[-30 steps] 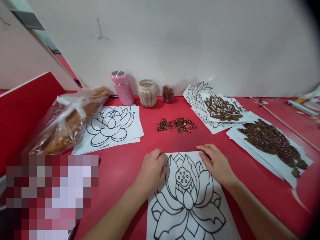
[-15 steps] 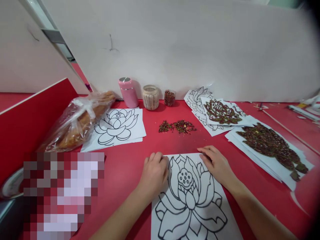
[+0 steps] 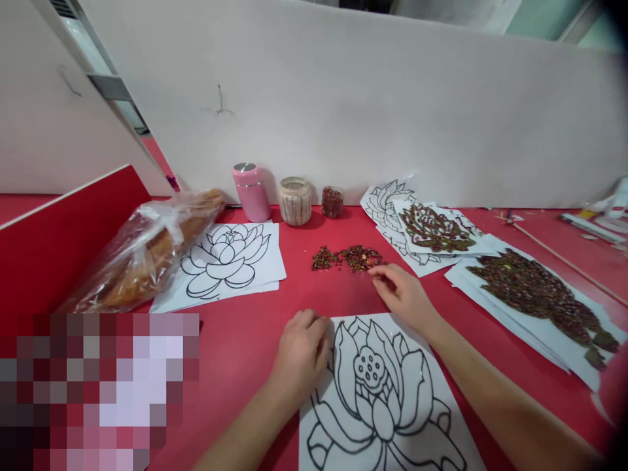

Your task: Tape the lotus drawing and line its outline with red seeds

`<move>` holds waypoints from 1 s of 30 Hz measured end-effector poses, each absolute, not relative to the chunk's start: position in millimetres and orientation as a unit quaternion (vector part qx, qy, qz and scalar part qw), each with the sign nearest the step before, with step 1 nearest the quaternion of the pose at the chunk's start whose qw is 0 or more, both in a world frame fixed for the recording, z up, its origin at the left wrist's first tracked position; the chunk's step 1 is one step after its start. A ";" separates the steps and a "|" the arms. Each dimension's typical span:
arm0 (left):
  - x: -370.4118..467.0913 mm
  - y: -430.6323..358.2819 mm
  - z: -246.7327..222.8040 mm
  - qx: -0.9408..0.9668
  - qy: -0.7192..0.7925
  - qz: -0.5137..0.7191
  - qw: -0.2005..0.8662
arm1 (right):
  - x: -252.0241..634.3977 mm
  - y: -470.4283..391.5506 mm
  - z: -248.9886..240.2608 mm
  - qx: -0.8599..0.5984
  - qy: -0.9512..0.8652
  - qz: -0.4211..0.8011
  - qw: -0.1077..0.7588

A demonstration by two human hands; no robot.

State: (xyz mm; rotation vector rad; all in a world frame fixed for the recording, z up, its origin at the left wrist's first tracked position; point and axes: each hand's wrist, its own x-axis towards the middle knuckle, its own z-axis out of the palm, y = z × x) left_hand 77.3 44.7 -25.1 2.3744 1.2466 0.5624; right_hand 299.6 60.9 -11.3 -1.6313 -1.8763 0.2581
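Note:
A white sheet with a black-outlined lotus drawing (image 3: 377,418) lies in front of me on the red table. My left hand (image 3: 303,347) rests at its upper left edge, fingers curled and closed against the paper; the fingertips are partly hidden. Beyond the sheet's upper right corner, my right hand (image 3: 400,291) hovers low over the table. Its fingers are bent but apart, with nothing visible in them, and the tips are beside the right part of a small pile of red and green beans (image 3: 360,257). A smaller heap of the same beans (image 3: 322,258) lies left of it.
Along the white partition (image 3: 318,98) stand a pink flask (image 3: 252,193), a ribbed jar (image 3: 295,201) and a small cup of beans (image 3: 332,202). Bagged bread (image 3: 152,255) overlaps another lotus sheet (image 3: 226,261) at left. Bean-covered pictures (image 3: 534,294) lie on papers at right.
My right hand has left the sheet's upper right corner and moved forward and left to the bean pile. My left hand stays at the sheet's edge. The view has tilted up slightly.

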 end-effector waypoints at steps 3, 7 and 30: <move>77.2 46.0 -25.6 0.844 0.448 0.208 0.210 | 285.6 91.8 -11.5 -0.606 -0.735 0.094 0.289; 77.4 46.8 -26.9 0.845 0.445 0.209 0.211 | 271.0 124.7 -16.4 -0.606 -0.750 0.079 0.254; 77.8 46.0 -32.1 0.835 0.445 0.245 0.214 | 246.0 139.0 -11.1 -0.630 -0.766 0.004 0.130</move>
